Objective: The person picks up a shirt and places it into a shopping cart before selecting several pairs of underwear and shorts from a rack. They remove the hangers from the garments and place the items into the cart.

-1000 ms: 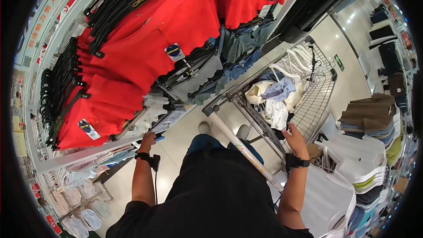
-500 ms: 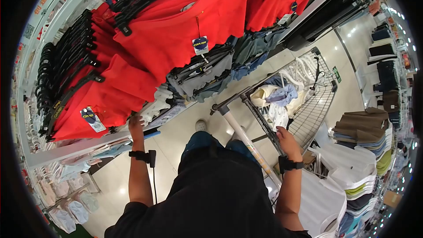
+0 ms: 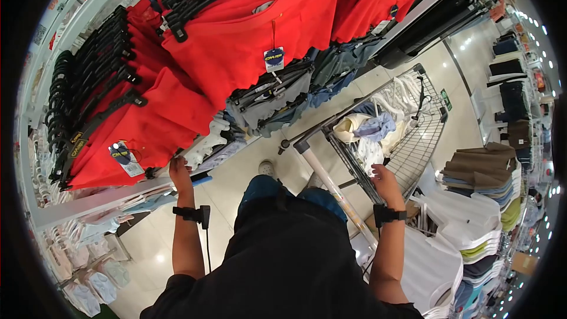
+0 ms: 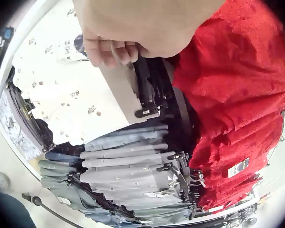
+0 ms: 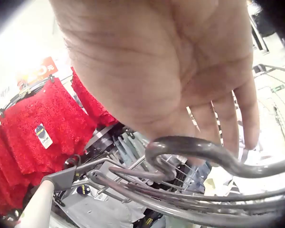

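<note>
In the left wrist view my left hand [image 4: 133, 28] has its fingers curled at the grey waistband of white printed boxers [image 4: 71, 95], beside their tag [image 4: 70, 50]. Red garments [image 4: 232, 99] hang right beside that hand. The head view has the left hand [image 3: 180, 176] under the red rack, with its fingertips partly hidden. My right hand [image 3: 385, 184] is at the near side of the shopping cart [image 3: 416, 150]. Its fingers [image 5: 247, 111] extend straight over the cart's wire rim [image 5: 199, 149]. A bundle of clothes [image 3: 378, 127] and white hangers [image 3: 398, 94] lie in the cart.
The cart's pale handle [image 3: 331, 189] runs diagonally before my legs. Grey garments [image 4: 128, 175] hang in a row below the boxers. White shirts [image 3: 422, 266] and brown shirts [image 3: 478, 165] hang at the right. Small pale underwear [image 3: 100, 283] hangs at the lower left.
The view has swung, and the red rack and cart now sit differently in it. My left hand has moved forward and left to the hanging garments. The right hand stays by the cart.
</note>
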### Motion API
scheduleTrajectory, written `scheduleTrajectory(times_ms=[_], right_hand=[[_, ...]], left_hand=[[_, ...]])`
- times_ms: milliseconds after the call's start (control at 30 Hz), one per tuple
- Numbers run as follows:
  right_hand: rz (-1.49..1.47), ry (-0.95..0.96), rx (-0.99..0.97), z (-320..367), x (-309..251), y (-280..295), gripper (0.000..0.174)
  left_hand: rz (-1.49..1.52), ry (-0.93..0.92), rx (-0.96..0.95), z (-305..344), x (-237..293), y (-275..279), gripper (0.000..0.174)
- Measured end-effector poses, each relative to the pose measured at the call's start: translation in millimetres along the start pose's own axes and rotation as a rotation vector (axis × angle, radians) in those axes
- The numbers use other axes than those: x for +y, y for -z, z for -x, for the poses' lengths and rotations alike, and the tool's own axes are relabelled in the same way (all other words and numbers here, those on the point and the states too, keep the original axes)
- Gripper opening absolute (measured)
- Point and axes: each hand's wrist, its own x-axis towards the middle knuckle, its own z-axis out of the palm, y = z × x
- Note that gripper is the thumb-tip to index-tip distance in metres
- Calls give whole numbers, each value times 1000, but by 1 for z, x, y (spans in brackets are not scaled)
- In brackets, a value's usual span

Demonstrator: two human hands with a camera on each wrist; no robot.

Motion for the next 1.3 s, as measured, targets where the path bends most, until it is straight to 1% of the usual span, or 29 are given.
scheduleTrajectory(times_ms=[100, 133, 167, 200, 233, 267, 300, 333, 367, 400, 433, 467, 533, 567, 600, 667, 700, 733, 800, 867, 900, 1000, 1033, 1067, 1133, 1167, 1233, 1267, 1300], right_hand=[[24, 125, 29, -32, -11, 6, 34], [-71, 108, 28, -50, -16, 6, 31], [-68, 126, 42, -72, -21, 7, 28], [-38, 151, 47, -92, -43, 14, 26], [-227, 112, 64, -112, -65, 16, 24], [-325, 127, 65, -154, -53, 10, 24], [-246, 131, 55, -178, -79, 14, 25], [-458, 59, -32, -223, -71, 11, 28], [-474, 73, -8, -224, -113, 15, 29], [-515, -18, -19, -245, -132, 12, 33], [-630, -19, -39, -278, -131, 7, 37], [-662, -75, -27, -309, -133, 1, 40], [-732, -159, 52, -342, -156, -11, 42], [-786, -178, 85, -358, -163, -19, 42], [-837, -204, 119, -375, -164, -27, 42], [-854, -165, 147, -395, -163, -41, 42], [-858, -163, 177, -400, -167, -44, 41], [-863, -158, 211, -405, -171, -46, 40], [-952, -156, 244, -414, -169, -51, 41], [-1089, -101, 263, -411, -169, -51, 40], [-1159, -188, 290, -424, -159, -55, 36], [-1206, -86, 345, -427, -144, -59, 29], [-1215, -12, 337, -424, -136, -56, 24], [-1244, 19, 349, -416, -134, -49, 23], [-1301, 86, 373, -390, -141, -30, 23], [-1332, 80, 399, -377, -144, -20, 19], [-1366, 136, 381, -347, -147, 1, 19], [-1382, 165, 375, -333, -142, 11, 19], [-1314, 195, 308, -318, -131, 20, 18]], left_hand=[[-42, 62, -100, 1, -22, 2, 20], [-65, 91, -139, 7, -26, 4, 19], [-55, 49, -160, 17, -34, 5, 18], [-69, 51, -189, 25, -41, 8, 14], [-98, 17, -229, 35, -52, 11, 13], [-127, -17, -270, 46, -61, 15, 12], [-272, 14, -280, 57, -68, 16, 12], [-362, -17, -312, 72, -66, 18, 14], [-437, -95, -360, 85, -78, 27, 15], [-510, -182, -408, 96, -91, 35, 17], [-548, -116, -440, 107, -102, 42, 18], [-586, -49, -470, 120, -114, 52, 18], [-585, -7, -571, 142, -138, 77, 20], [-579, 74, -583, 154, -141, 88, 21], [-547, 165, -531, 166, -142, 99, 21], [-487, 343, -432, 189, -148, 120, 21], [-503, 327, -401, 198, -166, 137, 20], [-460, 393, -350, 208, -183, 151, 20], [-414, 511, -358, 228, -198, 176, 21], [-317, 721, -265, 248, -211, 188, 22], [-282, 802, -244, 258, -219, 193, 22], [-269, 1008, -248, 280, -245, 203, 24], [-300, 995, -341, 286, -267, 210, 24], [-331, 982, -433, 286, -282, 214, 25], [-520, 754, -627, 278, -256, 197, 25], [-614, 629, -701, 274, -243, 187, 26], [-578, 721, -601, 247, -218, 161, 27], [-515, 773, -513, 233, -212, 151, 28], [-483, 734, -513, 213, -208, 142, 28]])
